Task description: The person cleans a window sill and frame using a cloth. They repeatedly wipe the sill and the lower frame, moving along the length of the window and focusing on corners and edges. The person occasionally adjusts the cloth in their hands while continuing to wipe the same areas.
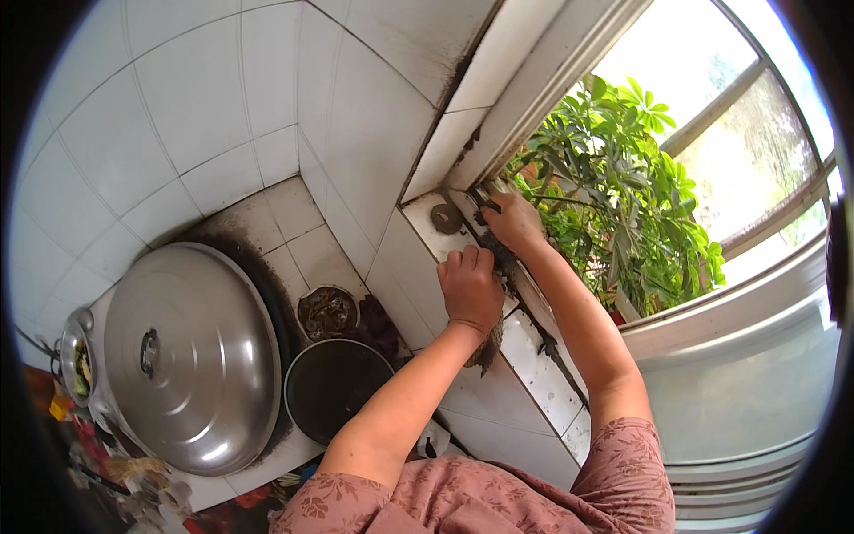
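Note:
My left hand [470, 287] is closed over the tiled windowsill [542, 374]. It grips a dirty grey-brown rag [490, 350], whose lower end hangs over the sill's inner edge; most of it is hidden behind the hand and wrist. Farther along, my right hand [515, 220] reaches into the corner of the window track [567, 367], fingers curled down against its grimy metal. Whether those fingers pinch anything is hidden. Black dirt [504, 259] lies in the track between the two hands. A small round brownish object [446, 218] rests on the sill near the wall corner.
Green potted foliage [607, 193] grows just outside the open window. To the left, a large domed metal lid [193, 360] covers a sooty tiled stove. Beside it stand a dark round pan [337, 387] and a small bowl of dark scraps [327, 312]. A plate of food [79, 367] sits far left.

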The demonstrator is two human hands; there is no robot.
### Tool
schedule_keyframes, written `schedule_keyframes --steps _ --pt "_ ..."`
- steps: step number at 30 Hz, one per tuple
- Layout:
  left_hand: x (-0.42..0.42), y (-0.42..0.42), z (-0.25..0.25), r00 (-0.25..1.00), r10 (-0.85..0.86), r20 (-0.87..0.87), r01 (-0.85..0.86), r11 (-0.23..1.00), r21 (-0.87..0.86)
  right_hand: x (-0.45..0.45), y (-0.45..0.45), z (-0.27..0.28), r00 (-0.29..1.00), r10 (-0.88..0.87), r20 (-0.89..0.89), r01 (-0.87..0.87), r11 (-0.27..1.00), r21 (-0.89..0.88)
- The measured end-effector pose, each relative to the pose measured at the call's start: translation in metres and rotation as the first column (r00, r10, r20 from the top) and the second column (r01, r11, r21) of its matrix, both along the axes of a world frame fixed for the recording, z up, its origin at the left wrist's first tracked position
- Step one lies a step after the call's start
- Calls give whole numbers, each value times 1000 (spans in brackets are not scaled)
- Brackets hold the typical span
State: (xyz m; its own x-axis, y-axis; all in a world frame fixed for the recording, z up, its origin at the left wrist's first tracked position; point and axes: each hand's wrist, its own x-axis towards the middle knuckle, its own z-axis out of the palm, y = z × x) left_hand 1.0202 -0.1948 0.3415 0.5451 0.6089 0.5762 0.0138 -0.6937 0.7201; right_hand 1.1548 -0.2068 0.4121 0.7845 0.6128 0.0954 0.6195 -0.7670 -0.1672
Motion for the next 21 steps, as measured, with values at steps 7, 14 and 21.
schedule_keyframes --steps 7,14,21 --pt "3 -6 1 1000 -7 -16 7 1000 4 22 -9 -30 933 191 305 -243 959 145" --pt "9 -7 -5 999 25 -44 -25 1000 10 39 -71 -7 990 6 -144 39 950 311" --pt "8 -5 -6 996 55 -68 -55 998 4 -11 -145 -8 995 95 39 -97 994 46"
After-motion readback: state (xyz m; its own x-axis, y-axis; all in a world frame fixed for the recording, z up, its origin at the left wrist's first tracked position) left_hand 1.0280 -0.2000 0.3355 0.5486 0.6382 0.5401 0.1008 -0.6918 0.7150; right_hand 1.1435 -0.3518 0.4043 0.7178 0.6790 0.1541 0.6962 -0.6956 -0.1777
